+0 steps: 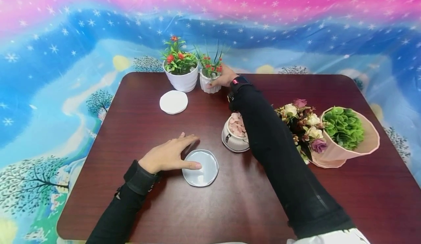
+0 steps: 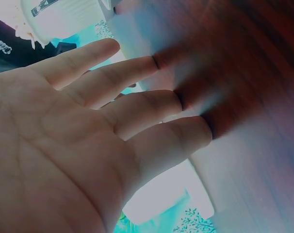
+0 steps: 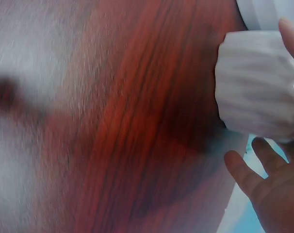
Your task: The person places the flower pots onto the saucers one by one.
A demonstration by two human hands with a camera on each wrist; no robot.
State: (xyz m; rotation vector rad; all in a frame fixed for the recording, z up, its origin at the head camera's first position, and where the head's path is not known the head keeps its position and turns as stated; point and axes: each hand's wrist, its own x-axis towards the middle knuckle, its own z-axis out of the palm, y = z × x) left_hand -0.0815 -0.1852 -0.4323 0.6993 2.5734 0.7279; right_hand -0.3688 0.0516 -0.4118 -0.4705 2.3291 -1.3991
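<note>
At the back of the table my right hand (image 1: 225, 76) grips a small white ribbed flowerpot (image 3: 258, 85) with red flowers and thin grassy leaves. The thumb lies on the near side, and the other fingers go round the far side, partly hidden by the pot. A larger white flowerpot (image 1: 183, 81) with orange-red flowers stands just left of it. My left hand (image 1: 169, 152) is spread palm down, its fingertips at the table surface (image 2: 263, 121). Its thumb reaches over the edge of a round pale grey saucer (image 1: 207, 171); whether they touch, I cannot tell.
A white saucer (image 1: 173, 102) lies before the larger pot. Partly behind my right sleeve stands a white pot (image 1: 234, 141) with pink petals. To the right are a bunch of roses (image 1: 312, 132) and a pink pot (image 1: 365, 134) of green leaves, tilted over a pink saucer (image 1: 329, 162).
</note>
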